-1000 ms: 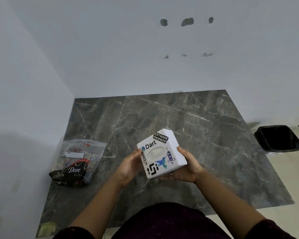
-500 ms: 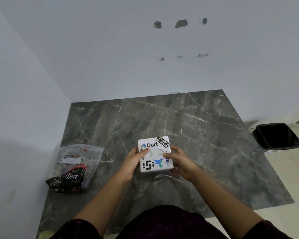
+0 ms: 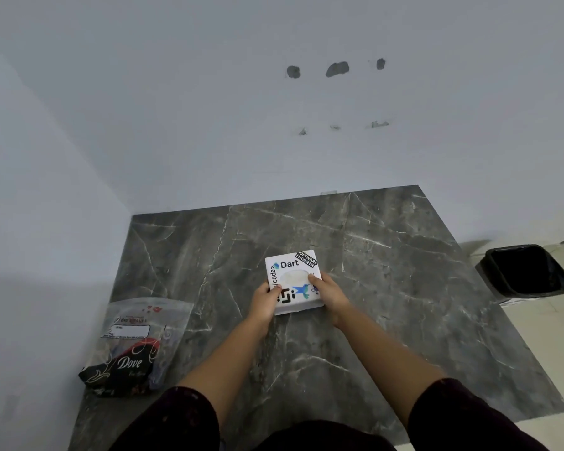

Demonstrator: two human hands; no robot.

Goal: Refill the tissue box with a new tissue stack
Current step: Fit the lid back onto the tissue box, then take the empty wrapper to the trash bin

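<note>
Two hands, left hand (image 3: 265,302) and right hand (image 3: 328,291), grip square white tissue box (image 3: 293,271) on veined marble table (image 3: 388,288).

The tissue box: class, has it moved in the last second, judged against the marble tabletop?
Yes. The tissue box, earlier held tilted above the marble tabletop, now sits flat on it, lowered and farther from the person, both hands on it.

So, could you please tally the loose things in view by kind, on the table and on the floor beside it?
Tissue box: 1, on the table, under both hands
Plastic bag: 1, on the table, left
Black bin: 1, on the floor, right
Total: 3
</note>
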